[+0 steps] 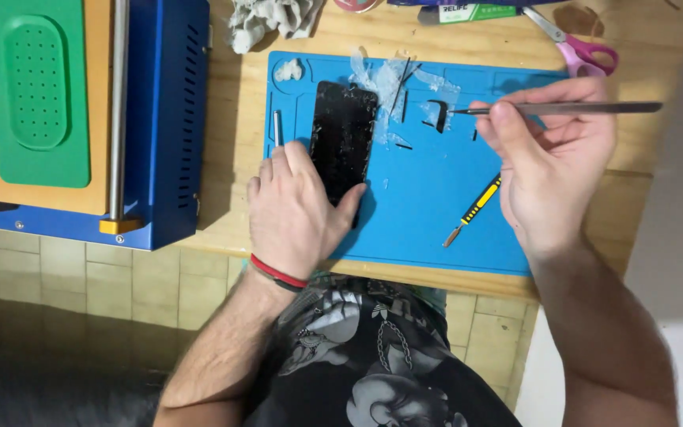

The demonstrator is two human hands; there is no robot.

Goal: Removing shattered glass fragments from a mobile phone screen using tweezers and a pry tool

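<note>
Nearest, the left hand (294,207) presses its curled fingers on the lower end of the black phone screen (342,140) lying on the blue mat (420,213), while the right hand (551,158) pinches metal tweezers (555,108) at a small black strip (439,113), with peeled film scraps (385,83) beyond, so stripping looks partly done.

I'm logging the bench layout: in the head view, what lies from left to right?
Blue machine with green pad → left hand on the black phone screen → yellow-handled tool → right hand holding metal tweezers, pink-handled scissors behind it. All but the machine and scissors are over the blue mat.
</note>
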